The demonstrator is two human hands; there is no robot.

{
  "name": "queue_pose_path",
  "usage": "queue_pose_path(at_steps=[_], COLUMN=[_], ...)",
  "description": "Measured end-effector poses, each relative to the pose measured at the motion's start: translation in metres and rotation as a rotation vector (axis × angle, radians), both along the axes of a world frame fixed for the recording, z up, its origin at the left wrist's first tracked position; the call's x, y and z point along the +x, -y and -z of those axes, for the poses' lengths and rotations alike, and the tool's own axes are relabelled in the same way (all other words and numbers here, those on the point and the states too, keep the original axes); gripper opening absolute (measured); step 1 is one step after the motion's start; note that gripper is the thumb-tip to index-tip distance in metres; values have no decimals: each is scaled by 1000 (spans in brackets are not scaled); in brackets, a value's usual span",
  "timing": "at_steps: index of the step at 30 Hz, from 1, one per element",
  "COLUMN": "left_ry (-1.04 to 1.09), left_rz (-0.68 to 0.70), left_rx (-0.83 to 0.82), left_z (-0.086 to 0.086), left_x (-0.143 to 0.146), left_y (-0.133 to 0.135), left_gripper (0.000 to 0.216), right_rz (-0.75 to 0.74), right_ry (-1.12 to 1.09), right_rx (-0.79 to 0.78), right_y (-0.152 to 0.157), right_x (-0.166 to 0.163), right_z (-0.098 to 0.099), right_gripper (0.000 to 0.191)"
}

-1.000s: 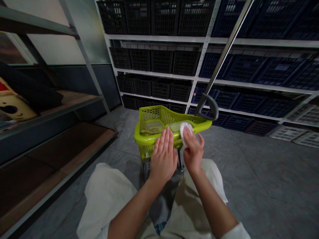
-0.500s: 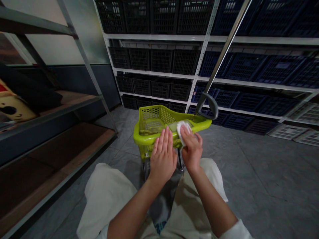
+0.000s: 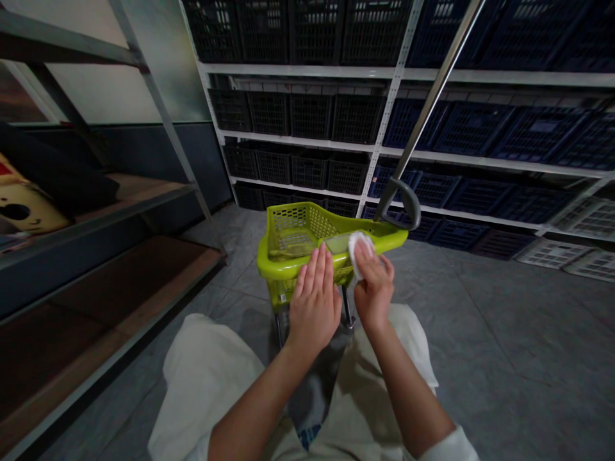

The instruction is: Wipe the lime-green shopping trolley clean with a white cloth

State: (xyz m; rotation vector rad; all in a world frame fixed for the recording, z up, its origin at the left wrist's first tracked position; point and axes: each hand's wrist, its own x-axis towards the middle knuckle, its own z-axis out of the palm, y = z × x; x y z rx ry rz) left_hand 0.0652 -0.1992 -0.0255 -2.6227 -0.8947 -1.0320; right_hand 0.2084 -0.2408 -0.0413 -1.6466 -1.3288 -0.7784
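A small lime-green shopping cart with a perforated basket stands in front of my knees. My left hand lies with its fingers stretched out against the near rim. My right hand presses a white cloth onto the same rim, right of the left hand. Between the two hands a pale strip shows along the rim's top. A grey looped handle with a long metal pole rises from the cart's right end.
Behind the cart, a white rack holds rows of black crates and blue crates. Pale crates sit low at right. At left stands a metal shelf unit with brown boards and a yellow printed item.
My right hand has slid slightly to the right along the rim with the white cloth, baring more of the pale strip. My left hand has stayed in place.
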Motion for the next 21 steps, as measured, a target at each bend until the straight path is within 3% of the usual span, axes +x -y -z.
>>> queue_pose_path(at_steps=[4,9,12,14,17,19,21], left_ry=[-10,-11,-9,-11,-20,-27,-29], left_rz=[11,12,6,2,5,8,10], left_rx=[4,3,6,4,5,2,-4], left_z=[0,-2,-2,-1,0,-1,-2], left_x=[-3,-5,-3,-2,-2,-4,-5], left_y=[-3,-3,-2,-2,-3,-3,-3], left_gripper=[70,70,70,71,72,72,73], right_rz=[-175,43,153,95,-111,-173,-113], right_ry=[178,35,-73,-34,142,214,186], right_rx=[-133,111,160,56,-100,-129,-86], right_y=[6,0,-2,1,8,9,6], right_x=[-10,45,42,19,-10,-8,9], right_z=[-6,6,8,6,2,0,1], right_gripper=[75,77,78,79,75,73,76])
